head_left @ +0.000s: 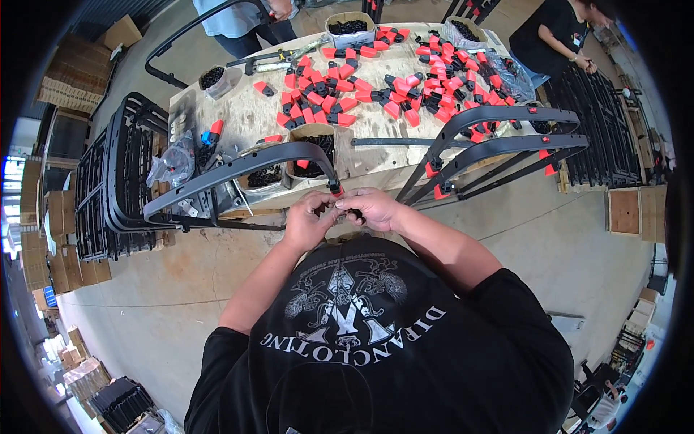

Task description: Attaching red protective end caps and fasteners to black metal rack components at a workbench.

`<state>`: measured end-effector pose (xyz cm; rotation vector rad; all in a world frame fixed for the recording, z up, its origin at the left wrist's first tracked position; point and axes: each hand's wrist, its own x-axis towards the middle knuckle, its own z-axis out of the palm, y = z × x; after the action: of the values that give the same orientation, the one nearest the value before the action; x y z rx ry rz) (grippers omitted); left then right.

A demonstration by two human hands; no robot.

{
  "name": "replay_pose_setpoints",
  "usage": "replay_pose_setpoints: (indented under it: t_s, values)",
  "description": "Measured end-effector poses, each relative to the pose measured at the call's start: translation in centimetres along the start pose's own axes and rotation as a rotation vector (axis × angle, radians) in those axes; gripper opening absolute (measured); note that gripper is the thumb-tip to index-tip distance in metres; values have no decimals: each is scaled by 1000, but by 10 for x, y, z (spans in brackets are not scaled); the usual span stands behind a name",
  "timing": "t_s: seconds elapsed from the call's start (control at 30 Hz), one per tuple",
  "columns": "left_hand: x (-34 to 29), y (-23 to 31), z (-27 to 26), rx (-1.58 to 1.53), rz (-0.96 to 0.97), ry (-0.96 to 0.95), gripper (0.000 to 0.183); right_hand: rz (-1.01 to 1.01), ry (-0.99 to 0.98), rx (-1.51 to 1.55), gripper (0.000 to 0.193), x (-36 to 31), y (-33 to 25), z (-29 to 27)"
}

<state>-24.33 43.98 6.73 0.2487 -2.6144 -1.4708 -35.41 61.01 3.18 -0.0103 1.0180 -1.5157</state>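
Close together in front of my chest, my left hand [308, 220] and my right hand [373, 207] meet at the end of a black tubular metal frame [249, 159]. A small red plastic part [337, 192] shows at that frame end, just above my fingertips. Both hands are closed, thumbs and fingers pinched together. Whatever small piece they grip is hidden by the fingers. Just beyond them, an open box [326, 133] of small black parts stands at the near table edge, beside another container of black parts [264, 176].
Many red-and-black plastic pieces [394, 90] lie scattered over the wooden table [238, 98]. More black frames [491, 114] lean at the right; others are stacked at the left [119, 173]. One person [553, 32] stands far right, another [242, 25] far left.
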Motion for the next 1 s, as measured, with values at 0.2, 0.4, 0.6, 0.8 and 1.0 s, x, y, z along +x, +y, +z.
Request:
replay_pose_setpoints:
  t_s: [0.2,0.4,0.6,0.8,1.0]
  values:
    - [1,-24,5,16,-12,-32,15,-22,210,-224,28,14,3,-5]
    - [19,-81,24,-442,-605,24,35,-447,534,-1169,35,28,-4,3]
    - [36,-74,31,-737,-784,-34,29,-402,516,-1360,27,32,-13,14]
    - [40,-73,26,-958,-859,-139,37,-409,508,-1414,29,34,-13,13]
    - [41,-73,23,-1015,-895,-172,37,-387,499,-1400,29,33,-15,14]
